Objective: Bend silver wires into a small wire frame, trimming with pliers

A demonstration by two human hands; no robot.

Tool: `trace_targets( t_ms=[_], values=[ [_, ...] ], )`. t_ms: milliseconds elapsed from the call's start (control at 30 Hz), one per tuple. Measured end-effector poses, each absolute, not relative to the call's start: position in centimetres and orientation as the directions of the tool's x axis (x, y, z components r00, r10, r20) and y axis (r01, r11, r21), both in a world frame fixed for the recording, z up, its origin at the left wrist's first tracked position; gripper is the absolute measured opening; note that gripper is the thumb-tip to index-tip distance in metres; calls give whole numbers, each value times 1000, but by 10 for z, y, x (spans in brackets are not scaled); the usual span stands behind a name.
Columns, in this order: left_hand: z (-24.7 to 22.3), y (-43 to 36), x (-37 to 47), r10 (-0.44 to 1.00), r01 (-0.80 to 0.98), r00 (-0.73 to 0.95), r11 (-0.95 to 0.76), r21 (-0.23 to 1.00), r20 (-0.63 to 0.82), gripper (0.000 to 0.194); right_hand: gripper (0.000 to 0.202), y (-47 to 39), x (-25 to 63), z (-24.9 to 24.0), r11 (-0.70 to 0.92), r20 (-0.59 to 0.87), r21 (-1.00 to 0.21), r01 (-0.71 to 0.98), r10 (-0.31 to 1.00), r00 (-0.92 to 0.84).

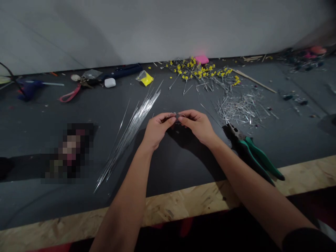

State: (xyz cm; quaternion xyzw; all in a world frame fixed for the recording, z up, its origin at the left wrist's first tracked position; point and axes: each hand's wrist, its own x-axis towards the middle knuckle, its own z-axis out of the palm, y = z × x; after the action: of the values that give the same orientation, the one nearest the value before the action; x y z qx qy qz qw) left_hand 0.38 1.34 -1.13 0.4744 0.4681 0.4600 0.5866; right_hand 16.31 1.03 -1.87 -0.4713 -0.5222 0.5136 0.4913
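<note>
Over the middle of the dark table, my left hand [159, 129] and my right hand [197, 125] meet fingertip to fingertip. Both are pinched on a thin piece of wire [175, 113], mostly hidden by the fingers. To the left of my left hand lies a bundle of long straight silvery wires [131, 129]. Beyond my right hand is a heap of short cut wire pieces [240, 106]. Green-handled pliers [252, 150] rest to the right of my right forearm, jaws toward that heap.
Wire stems with yellow tips [199, 71] are piled by the wall, near a pink lump [201, 59]. A yellow packet [146, 78], a white case [110, 82], keys on a pink strap [70, 93] and a blue glue gun [30, 89] lie leftward. A wooden stick [254, 81] lies right.
</note>
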Motion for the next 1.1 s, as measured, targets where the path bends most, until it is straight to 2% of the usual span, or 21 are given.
trace_targets(
  t_ms=[267,733,1100],
  values=[
    [-13,13,3,971,-158,216,139,978,-103,29,19,11,164,-19,23,25,-999,-35,996,-82],
    [-11,12,4,982,-126,165,114,985,-92,19,21,10,163,-18,57,59,-998,-22,996,-69],
    [-12,12,6,981,-123,170,111,986,-90,21,18,9,162,-18,83,82,-996,14,995,-61]
  ],
)
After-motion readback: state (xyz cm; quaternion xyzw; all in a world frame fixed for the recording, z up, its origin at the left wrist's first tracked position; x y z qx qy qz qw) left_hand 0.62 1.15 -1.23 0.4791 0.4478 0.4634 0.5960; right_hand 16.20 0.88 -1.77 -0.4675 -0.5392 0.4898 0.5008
